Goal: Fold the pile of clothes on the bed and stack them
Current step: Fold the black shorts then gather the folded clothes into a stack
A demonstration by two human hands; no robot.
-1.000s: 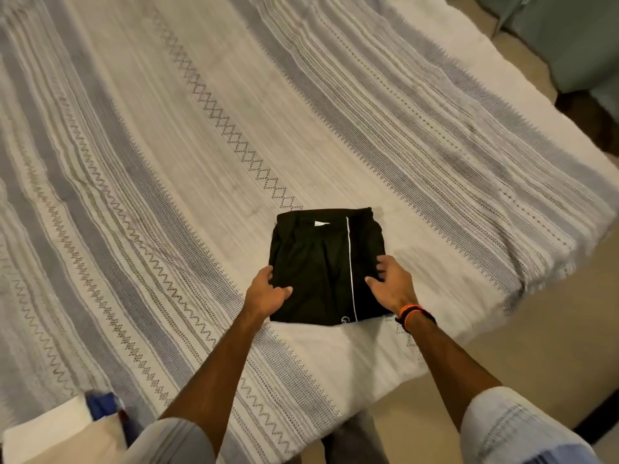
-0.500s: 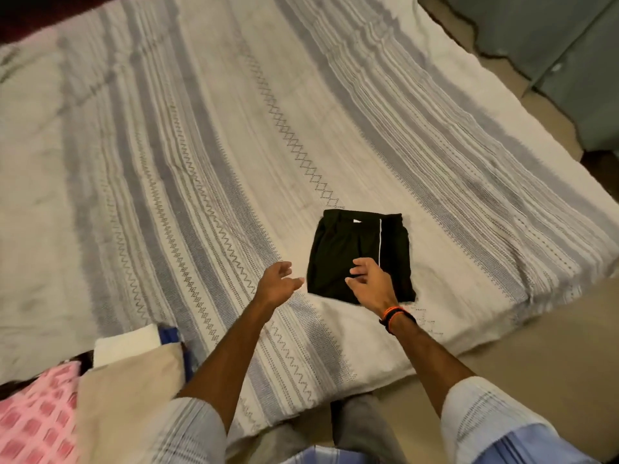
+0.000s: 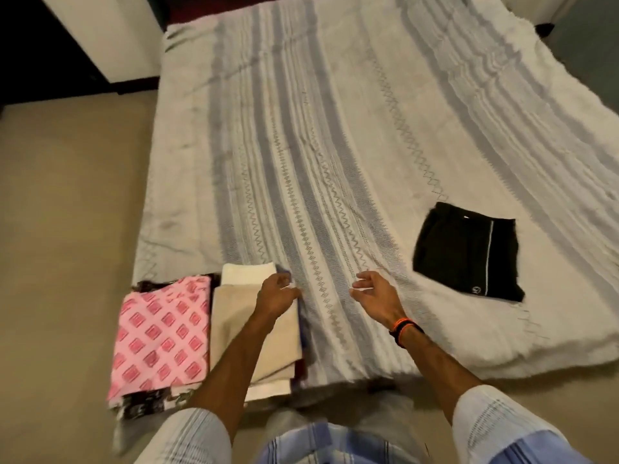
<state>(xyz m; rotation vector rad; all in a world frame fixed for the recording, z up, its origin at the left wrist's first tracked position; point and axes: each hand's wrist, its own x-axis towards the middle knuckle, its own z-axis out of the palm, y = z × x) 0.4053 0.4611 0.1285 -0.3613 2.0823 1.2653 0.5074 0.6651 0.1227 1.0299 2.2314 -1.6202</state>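
Head view: we've let go of the folded black shorts (image 3: 467, 251), now lying alone toward the bed's (image 3: 335, 128) right edge. Left hand (image 3: 276, 294) reaches the beige stack (image 3: 234, 329) at the near-left corner beside the pink garment (image 3: 160, 333), fingers loosely curled, grasping nothing; right hand (image 3: 375, 294) hovers released. Restacking looks next.
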